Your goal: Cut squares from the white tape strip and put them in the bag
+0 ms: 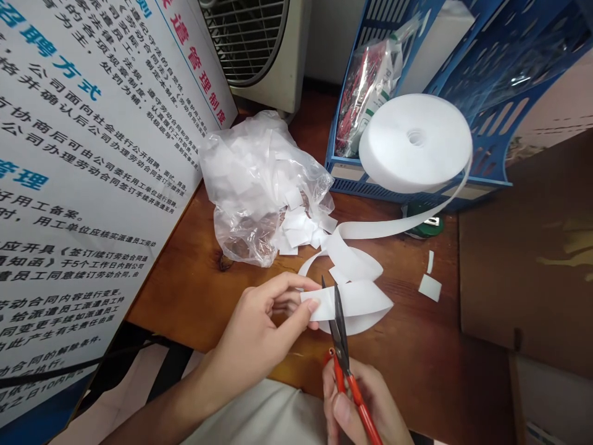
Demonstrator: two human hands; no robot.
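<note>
My left hand (273, 318) pinches the end of a white strip (364, 296) between thumb and fingers. In my right hand (361, 402) are scissors (341, 337) with red handles and dark blades, parted around the strip just right of my left fingertips. The strip loops on the table and runs back up to a large white roll (412, 145). Beyond my left hand, several cut white pieces (299, 225) spill at the mouth of a clear plastic bag (259, 179) filled with more pieces.
Blue file racks (343, 167) stand behind the roll, with a green object (424, 227) beside them. Two small white scraps (430, 287) lie on the wooden table (403, 352) at right. A printed board (92, 154) rises at left; cardboard (523, 266) borders the right.
</note>
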